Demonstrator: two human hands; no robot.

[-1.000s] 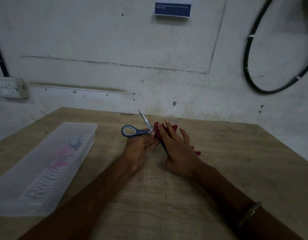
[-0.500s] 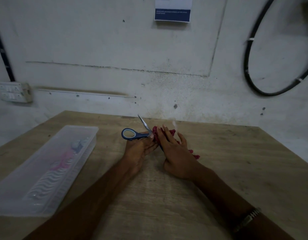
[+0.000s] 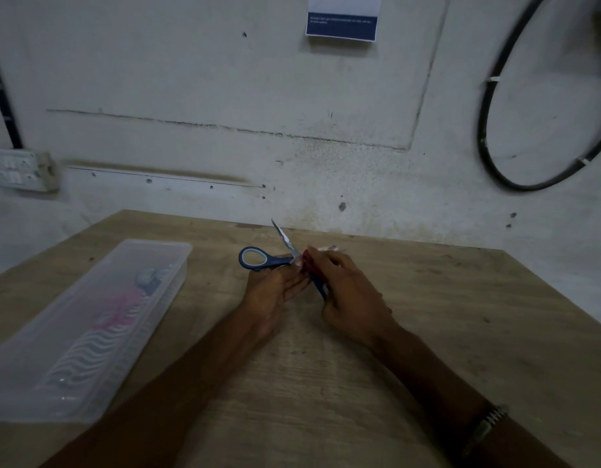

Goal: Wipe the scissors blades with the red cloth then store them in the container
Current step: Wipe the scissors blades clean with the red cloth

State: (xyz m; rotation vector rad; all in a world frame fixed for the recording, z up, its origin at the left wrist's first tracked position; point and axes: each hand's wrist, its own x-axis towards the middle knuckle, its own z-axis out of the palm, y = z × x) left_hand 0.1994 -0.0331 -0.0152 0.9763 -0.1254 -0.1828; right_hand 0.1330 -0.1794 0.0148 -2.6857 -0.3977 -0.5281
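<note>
The right hand [image 3: 351, 295] has its fingers [image 3: 321, 256] curled around the red cloth [image 3: 306, 265], pinching it at the blades of the scissors [image 3: 282, 256]. The left hand [image 3: 275, 288] grips the scissors by the blue handle, just beside the cloth. The scissors are open, with one shiny blade pointing up toward the wall. Both hands are over the middle of the wooden surface [image 3: 427, 332]. The clear plastic container [image 3: 89, 325] sits on the surface well to the left, with something pink inside it.
</note>
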